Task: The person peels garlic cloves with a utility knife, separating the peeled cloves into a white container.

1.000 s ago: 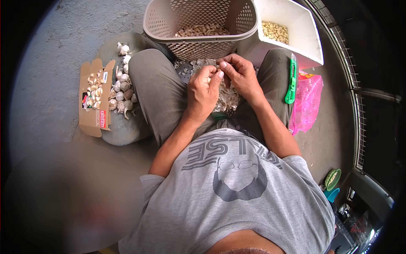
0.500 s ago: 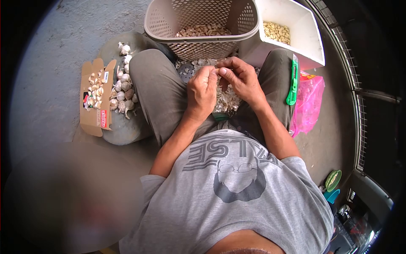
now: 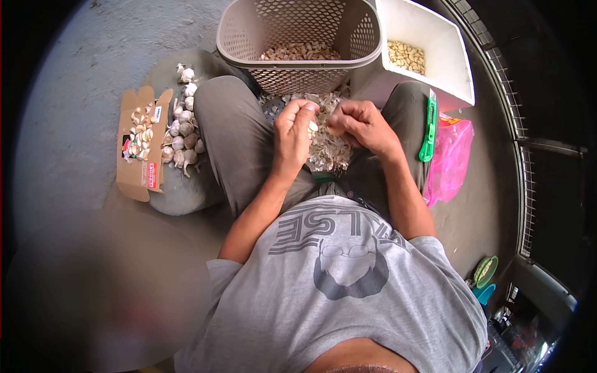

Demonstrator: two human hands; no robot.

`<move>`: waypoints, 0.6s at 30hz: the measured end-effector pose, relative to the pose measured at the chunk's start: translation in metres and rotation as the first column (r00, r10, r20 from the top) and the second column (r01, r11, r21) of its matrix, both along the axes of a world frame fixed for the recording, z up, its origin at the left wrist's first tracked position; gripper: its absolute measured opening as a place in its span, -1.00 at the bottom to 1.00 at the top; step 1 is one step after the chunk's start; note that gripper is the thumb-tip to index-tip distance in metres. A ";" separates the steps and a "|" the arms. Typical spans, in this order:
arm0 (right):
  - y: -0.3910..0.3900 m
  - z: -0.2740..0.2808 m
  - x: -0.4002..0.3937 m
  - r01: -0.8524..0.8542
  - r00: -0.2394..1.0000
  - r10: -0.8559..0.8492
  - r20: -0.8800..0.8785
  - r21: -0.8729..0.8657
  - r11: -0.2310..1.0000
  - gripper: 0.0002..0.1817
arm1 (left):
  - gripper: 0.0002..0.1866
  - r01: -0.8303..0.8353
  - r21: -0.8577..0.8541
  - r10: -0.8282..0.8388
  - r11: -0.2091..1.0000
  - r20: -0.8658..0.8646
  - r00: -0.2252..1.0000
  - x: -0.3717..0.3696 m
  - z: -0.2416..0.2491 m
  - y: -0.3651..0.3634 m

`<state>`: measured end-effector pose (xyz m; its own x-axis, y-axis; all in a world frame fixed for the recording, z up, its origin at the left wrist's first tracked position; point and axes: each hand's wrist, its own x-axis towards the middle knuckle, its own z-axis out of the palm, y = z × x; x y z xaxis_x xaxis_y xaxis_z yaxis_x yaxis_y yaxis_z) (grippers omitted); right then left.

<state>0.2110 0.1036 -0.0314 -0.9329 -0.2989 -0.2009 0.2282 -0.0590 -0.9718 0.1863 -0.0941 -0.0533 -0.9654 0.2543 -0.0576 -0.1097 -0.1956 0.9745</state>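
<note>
Grey concrete floor (image 3: 74, 81), daylit

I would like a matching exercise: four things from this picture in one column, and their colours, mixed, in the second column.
Things:
1. perforated basket
2. bag
3. cutter
4. square tub

Colours:
A. green
B. white
C. beige
D. pink

Pairs: 1-C, 2-D, 3-A, 4-B

Both forearms reach forward between the knees, left hand (image 3: 294, 127) and right hand (image 3: 360, 124) apart, fingers seemingly curled.
</note>
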 end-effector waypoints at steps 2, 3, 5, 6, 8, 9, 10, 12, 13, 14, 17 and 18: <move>0.008 0.011 -0.001 -0.146 0.988 0.142 0.069 0.062 0.987 -0.76 | -0.74 0.003 0.183 -0.034 0.983 0.163 0.986 -0.005 -0.002 -0.006; 0.007 0.016 -0.004 -0.044 0.999 0.045 0.021 -0.024 0.999 -0.76 | -0.75 -0.021 0.239 -0.033 0.971 0.220 0.975 -0.006 -0.001 -0.006; 0.001 0.019 -0.007 0.159 0.985 -0.170 -0.037 -0.215 0.964 -0.75 | -0.75 -0.071 0.338 -0.050 0.938 0.338 0.940 -0.005 0.000 -0.005; -0.011 0.021 -0.019 0.337 0.913 -0.404 -0.061 -0.447 0.829 -0.72 | -0.72 -0.005 0.384 -0.128 0.923 0.321 0.938 -0.004 -0.002 -0.008; -0.021 0.027 -0.035 0.525 0.772 -0.631 -0.081 -0.477 0.705 -0.55 | -0.69 -0.002 0.389 -0.126 0.921 0.304 0.944 0.002 0.000 -0.005; -0.025 0.028 -0.038 0.614 0.694 -0.714 -0.090 -0.444 0.653 -0.51 | -0.67 0.003 0.395 -0.125 0.919 0.284 0.951 0.001 0.001 -0.002; -0.021 0.023 -0.030 0.560 0.774 -0.585 -0.243 -0.167 0.811 -0.51 | -0.61 0.046 0.371 -0.142 0.928 0.237 0.961 0.000 -0.002 -0.004; -0.019 -0.010 -0.017 0.402 0.806 -0.248 -0.537 0.189 0.896 -0.54 | -0.60 0.038 0.358 -0.125 0.933 0.223 0.967 -0.001 -0.001 -0.002; -0.022 0.010 -0.003 0.205 0.931 -0.097 -0.353 0.286 0.936 -0.63 | -0.59 0.025 0.350 -0.109 0.936 0.220 0.969 0.000 -0.002 -0.002; -0.027 0.005 0.003 0.181 0.938 -0.091 -0.334 0.249 0.951 -0.67 | -0.54 0.062 0.374 -0.154 0.925 0.221 0.963 -0.002 -0.005 -0.006; -0.028 0.006 0.001 0.164 0.938 -0.056 -0.343 0.297 0.941 -0.75 | -0.54 0.070 0.348 -0.161 0.935 0.239 0.958 -0.001 -0.001 -0.005; -0.025 0.010 0.000 0.176 0.932 -0.046 -0.361 0.339 0.924 -0.78 | -0.55 0.087 0.370 -0.178 0.925 0.219 0.959 -0.001 -0.003 -0.003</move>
